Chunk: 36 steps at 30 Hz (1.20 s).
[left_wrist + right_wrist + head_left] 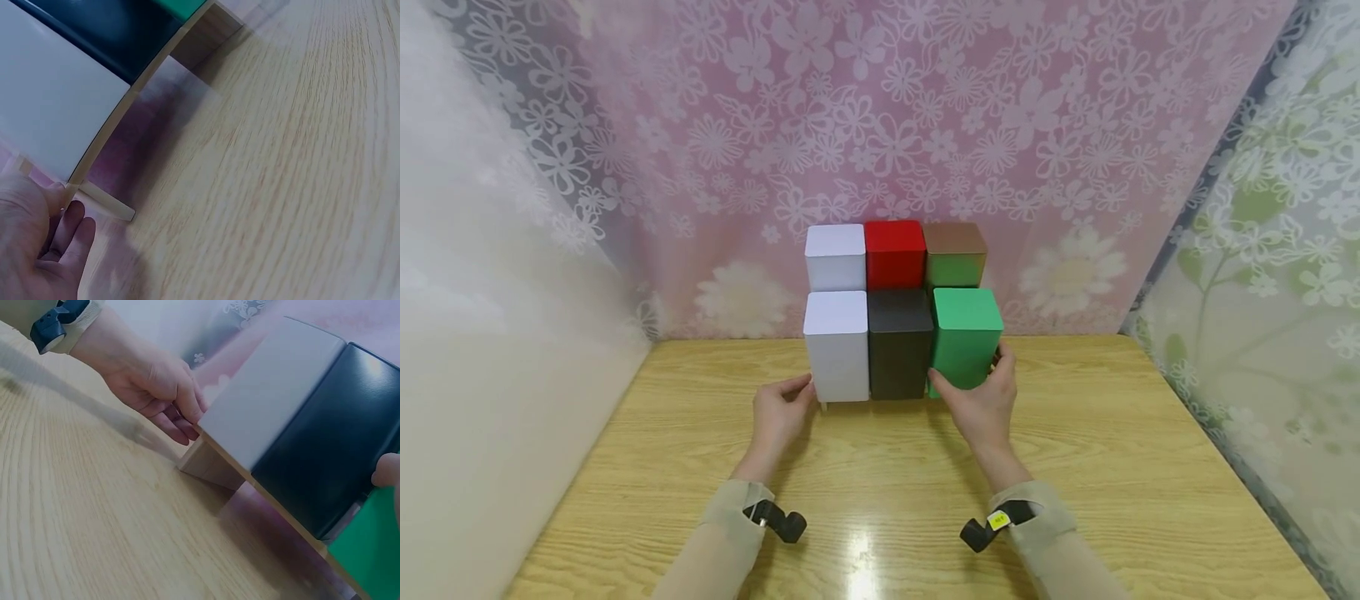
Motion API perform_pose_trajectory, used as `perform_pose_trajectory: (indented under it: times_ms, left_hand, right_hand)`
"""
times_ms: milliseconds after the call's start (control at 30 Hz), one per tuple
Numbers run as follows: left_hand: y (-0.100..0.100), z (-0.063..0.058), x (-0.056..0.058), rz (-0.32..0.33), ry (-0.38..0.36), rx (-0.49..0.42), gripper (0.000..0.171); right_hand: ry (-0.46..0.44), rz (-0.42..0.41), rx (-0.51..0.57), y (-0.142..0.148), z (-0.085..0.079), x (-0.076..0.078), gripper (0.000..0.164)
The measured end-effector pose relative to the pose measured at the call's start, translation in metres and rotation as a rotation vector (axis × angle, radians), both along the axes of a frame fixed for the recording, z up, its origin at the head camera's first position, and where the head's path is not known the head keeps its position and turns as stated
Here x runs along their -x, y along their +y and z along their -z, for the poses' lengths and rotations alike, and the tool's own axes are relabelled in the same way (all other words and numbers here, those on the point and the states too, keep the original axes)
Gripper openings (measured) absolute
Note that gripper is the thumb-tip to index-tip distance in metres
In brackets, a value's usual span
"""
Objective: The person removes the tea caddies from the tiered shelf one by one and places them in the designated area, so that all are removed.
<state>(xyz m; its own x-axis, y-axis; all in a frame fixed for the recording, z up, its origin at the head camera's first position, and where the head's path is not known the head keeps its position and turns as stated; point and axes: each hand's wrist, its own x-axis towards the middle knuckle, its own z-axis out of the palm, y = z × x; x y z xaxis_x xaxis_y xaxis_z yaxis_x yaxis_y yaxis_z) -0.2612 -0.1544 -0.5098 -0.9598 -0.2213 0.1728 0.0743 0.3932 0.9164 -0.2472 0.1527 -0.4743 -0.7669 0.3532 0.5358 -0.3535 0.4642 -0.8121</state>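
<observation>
My left hand pinches the left front corner of a low wooden stand, beside the front white box. In the left wrist view, the thumb lies at the stand's edge and the fingers curl below, near a short leg. My right hand grips the green box at the right end of the front row, thumb on its left side and fingers round its right. A black box stands between the white and green ones. A narrow gap shows between black and green near the thumb.
Behind the front row stand another white box, a red box and a shiny brown-gold box. The stand rests on a wood-grain table. Floral curtains hang behind and at the right side.
</observation>
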Motion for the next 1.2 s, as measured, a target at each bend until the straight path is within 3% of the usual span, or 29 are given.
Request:
perform_pose_trajectory:
  times_ms: [233, 600, 1200]
  left_hand:
    - [0.002, 0.0, -0.002, 0.0, 0.005, 0.021, 0.021]
    - [0.0, 0.006, 0.003, -0.019, 0.024, 0.054, 0.02]
    - [-0.001, 0.002, 0.002, -0.009, -0.005, 0.045, 0.02]
  right_hand:
    - [-0.004, 0.049, 0.013, 0.001, 0.001, -0.003, 0.098]
    - [-0.018, 0.054, 0.006, 0.0, 0.002, -0.002, 0.105]
    - [0.051, 0.062, 0.016, 0.033, -0.006, -0.014, 0.09]
